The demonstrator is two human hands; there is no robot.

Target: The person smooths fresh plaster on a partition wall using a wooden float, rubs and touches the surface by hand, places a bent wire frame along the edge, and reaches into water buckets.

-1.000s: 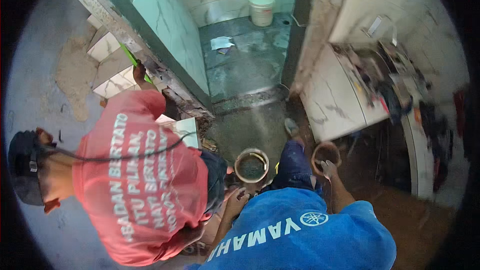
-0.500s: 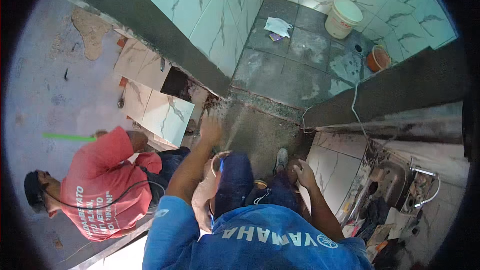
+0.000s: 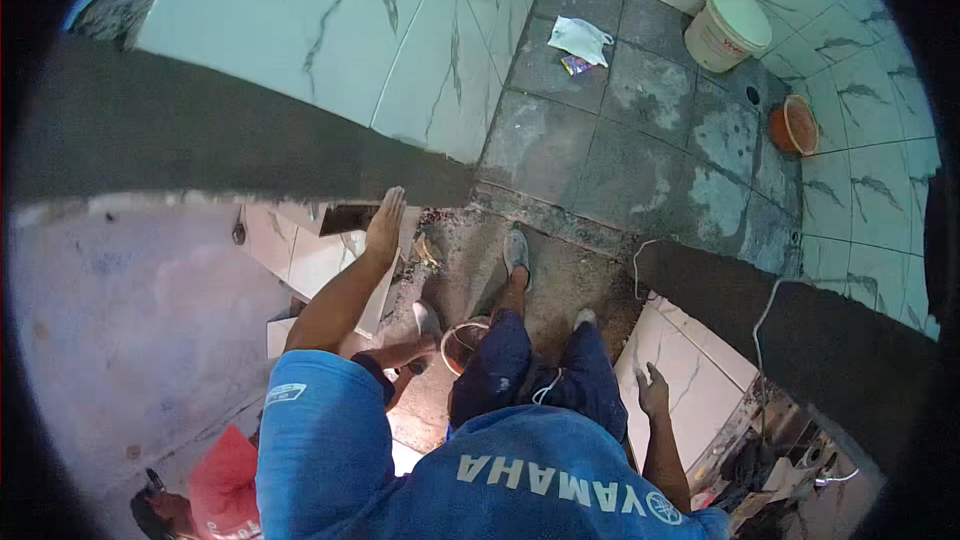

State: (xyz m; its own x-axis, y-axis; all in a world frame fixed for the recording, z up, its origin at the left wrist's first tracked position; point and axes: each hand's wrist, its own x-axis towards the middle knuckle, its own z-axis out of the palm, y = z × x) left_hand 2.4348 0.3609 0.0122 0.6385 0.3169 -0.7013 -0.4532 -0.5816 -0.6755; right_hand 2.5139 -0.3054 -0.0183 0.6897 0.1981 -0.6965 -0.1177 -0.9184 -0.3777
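My left hand [image 3: 384,225] is stretched forward with straight fingers, holding nothing. Its fingertips lie at the lower edge of the dark grey rendered wall end [image 3: 415,172], against it or just short of it; I cannot tell which. Lower on the right, my right hand [image 3: 654,389] hangs with thumb and fingers apart, also without anything in it. Beside that hand stand large white veined tiles [image 3: 690,360]. One shoe [image 3: 516,252] of mine is planted just before the raised threshold [image 3: 560,220]. A bucket [image 3: 452,352] sits by my left leg, partly hidden.
Past the threshold, the grey-tiled floor [image 3: 630,165] holds a white cloth-like item [image 3: 580,40], a small purple packet [image 3: 577,65], a white bucket [image 3: 728,30] and an orange tub [image 3: 795,127]. A white cable [image 3: 765,320] crosses the right wall end. A person in red [image 3: 225,485] is low at left.
I have moved forward toward the threshold, one foot ahead. My left hand has come up to the wall end. The person in red has shifted toward the lower left of the view.
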